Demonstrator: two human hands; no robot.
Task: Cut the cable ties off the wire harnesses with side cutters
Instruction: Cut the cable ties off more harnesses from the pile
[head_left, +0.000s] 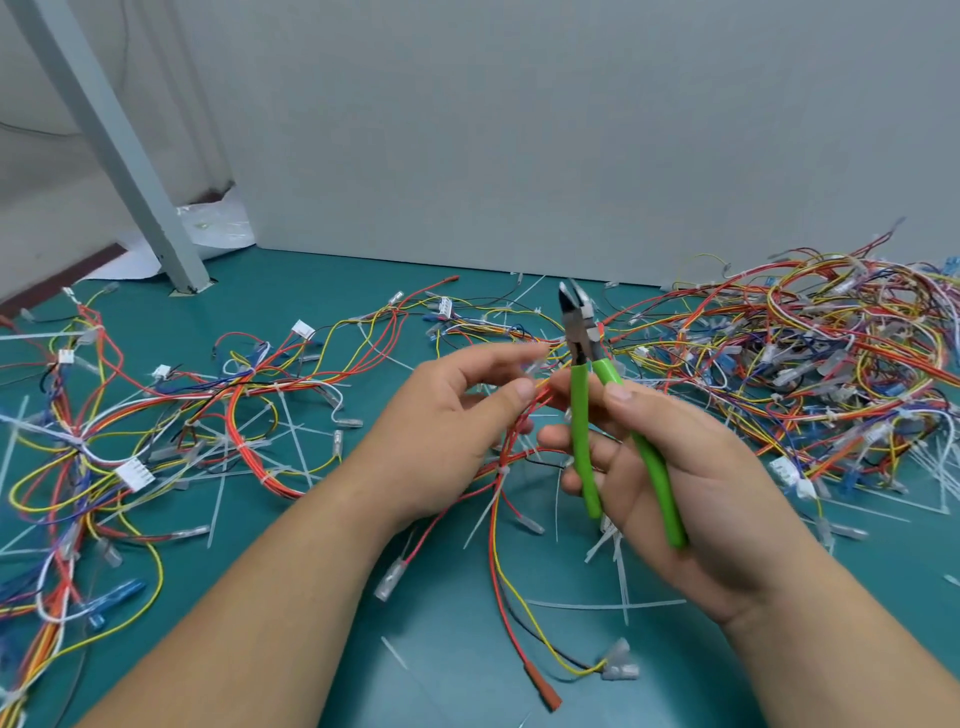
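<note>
My right hand (670, 467) grips the green-handled side cutters (584, 395), jaws up and slightly apart, with nothing between the blades. My left hand (452, 415) pinches a red-and-yellow wire harness (501, 519) between thumb and fingertips, just left of the cutter handles. The harness hangs from that pinch down to the green table, ending in a red terminal and clear connectors near the front edge. A white cable tie (501, 475) wraps it below my hands.
A big tangled heap of harnesses (810, 353) fills the right side. Looser harnesses (156, 415) spread across the left. Cut white cable ties (613, 605) litter the green table (447, 639). A grey metal leg (135, 171) slants at the back left, before a grey wall.
</note>
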